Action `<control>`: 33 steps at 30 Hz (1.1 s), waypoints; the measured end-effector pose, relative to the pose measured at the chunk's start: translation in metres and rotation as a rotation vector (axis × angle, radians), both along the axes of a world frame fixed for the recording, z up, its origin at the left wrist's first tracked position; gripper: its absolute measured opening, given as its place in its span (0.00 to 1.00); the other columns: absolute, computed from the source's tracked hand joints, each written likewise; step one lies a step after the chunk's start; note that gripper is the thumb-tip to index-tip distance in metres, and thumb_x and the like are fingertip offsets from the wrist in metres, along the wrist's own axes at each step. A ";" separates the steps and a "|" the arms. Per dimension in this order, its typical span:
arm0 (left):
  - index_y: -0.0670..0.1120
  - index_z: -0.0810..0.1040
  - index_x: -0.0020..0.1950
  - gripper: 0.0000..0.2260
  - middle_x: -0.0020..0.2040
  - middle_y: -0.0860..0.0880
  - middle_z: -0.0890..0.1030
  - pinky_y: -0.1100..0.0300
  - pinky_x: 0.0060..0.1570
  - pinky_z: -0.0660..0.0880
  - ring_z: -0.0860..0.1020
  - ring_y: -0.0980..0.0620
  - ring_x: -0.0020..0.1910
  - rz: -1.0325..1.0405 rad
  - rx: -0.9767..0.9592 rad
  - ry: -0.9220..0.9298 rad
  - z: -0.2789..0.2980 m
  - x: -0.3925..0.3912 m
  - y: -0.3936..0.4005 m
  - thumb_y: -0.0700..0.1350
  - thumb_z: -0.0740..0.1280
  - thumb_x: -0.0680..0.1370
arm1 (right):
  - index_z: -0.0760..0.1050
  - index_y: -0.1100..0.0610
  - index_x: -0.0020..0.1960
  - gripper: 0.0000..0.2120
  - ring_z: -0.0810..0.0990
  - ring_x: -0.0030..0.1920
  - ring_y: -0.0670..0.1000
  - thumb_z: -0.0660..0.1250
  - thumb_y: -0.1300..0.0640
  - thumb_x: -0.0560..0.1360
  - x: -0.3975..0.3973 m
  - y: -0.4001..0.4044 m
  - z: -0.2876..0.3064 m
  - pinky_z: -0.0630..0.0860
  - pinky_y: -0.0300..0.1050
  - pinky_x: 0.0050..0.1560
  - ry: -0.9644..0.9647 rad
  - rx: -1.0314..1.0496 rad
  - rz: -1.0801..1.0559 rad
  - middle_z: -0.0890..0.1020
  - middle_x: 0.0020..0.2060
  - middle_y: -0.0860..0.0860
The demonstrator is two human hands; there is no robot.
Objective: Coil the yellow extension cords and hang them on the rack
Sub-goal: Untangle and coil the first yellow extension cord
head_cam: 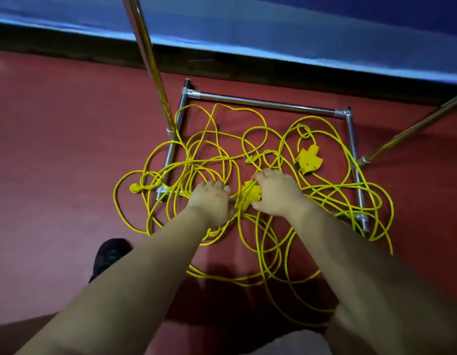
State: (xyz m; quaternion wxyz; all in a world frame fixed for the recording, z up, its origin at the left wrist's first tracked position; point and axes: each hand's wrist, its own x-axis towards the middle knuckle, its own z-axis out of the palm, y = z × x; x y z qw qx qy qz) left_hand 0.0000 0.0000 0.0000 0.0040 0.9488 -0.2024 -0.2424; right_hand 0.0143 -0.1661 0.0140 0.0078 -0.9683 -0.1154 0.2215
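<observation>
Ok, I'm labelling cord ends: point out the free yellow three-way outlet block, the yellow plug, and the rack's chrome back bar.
yellow three-way outlet block (308, 160): head view, block centre.
yellow plug (135, 188): head view, plug body.
chrome back bar (268, 103): head view, mid-tube.

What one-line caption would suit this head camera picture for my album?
Both hands, left hand and right hand, reach into tangled yellow extension cords on a red floor, over the rack's metal base.
</observation>
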 end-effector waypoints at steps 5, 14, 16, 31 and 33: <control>0.45 0.66 0.69 0.26 0.67 0.43 0.70 0.51 0.65 0.64 0.67 0.43 0.68 0.013 0.023 0.076 -0.046 0.020 0.000 0.60 0.58 0.78 | 0.64 0.54 0.69 0.31 0.67 0.67 0.56 0.67 0.44 0.70 0.017 0.000 -0.043 0.67 0.51 0.64 0.099 -0.048 -0.027 0.70 0.65 0.53; 0.46 0.67 0.70 0.24 0.67 0.44 0.72 0.51 0.65 0.64 0.68 0.43 0.67 0.019 0.010 0.185 -0.099 0.037 -0.017 0.58 0.59 0.78 | 0.59 0.52 0.73 0.35 0.65 0.69 0.58 0.66 0.40 0.72 0.044 -0.008 -0.100 0.67 0.53 0.66 0.205 -0.004 -0.101 0.65 0.69 0.55; 0.45 0.67 0.69 0.23 0.67 0.44 0.72 0.51 0.63 0.66 0.68 0.43 0.66 0.038 0.001 0.181 -0.105 0.038 -0.019 0.57 0.59 0.79 | 0.58 0.54 0.73 0.37 0.67 0.67 0.60 0.66 0.39 0.71 0.045 -0.010 -0.110 0.69 0.53 0.65 0.254 0.004 -0.161 0.65 0.68 0.56; 0.40 0.64 0.64 0.22 0.63 0.41 0.73 0.52 0.62 0.66 0.71 0.42 0.64 0.140 -0.105 0.236 -0.116 0.035 -0.029 0.54 0.63 0.78 | 0.65 0.58 0.65 0.34 0.72 0.63 0.55 0.78 0.58 0.64 0.035 -0.006 -0.132 0.70 0.47 0.63 0.254 0.603 -0.803 0.71 0.62 0.57; 0.39 0.64 0.63 0.17 0.63 0.39 0.73 0.51 0.60 0.67 0.72 0.40 0.63 0.162 -0.098 0.226 -0.112 0.035 -0.028 0.48 0.61 0.80 | 0.68 0.58 0.63 0.27 0.77 0.58 0.56 0.75 0.56 0.68 0.033 -0.003 -0.130 0.73 0.50 0.60 0.229 0.633 -0.865 0.76 0.55 0.55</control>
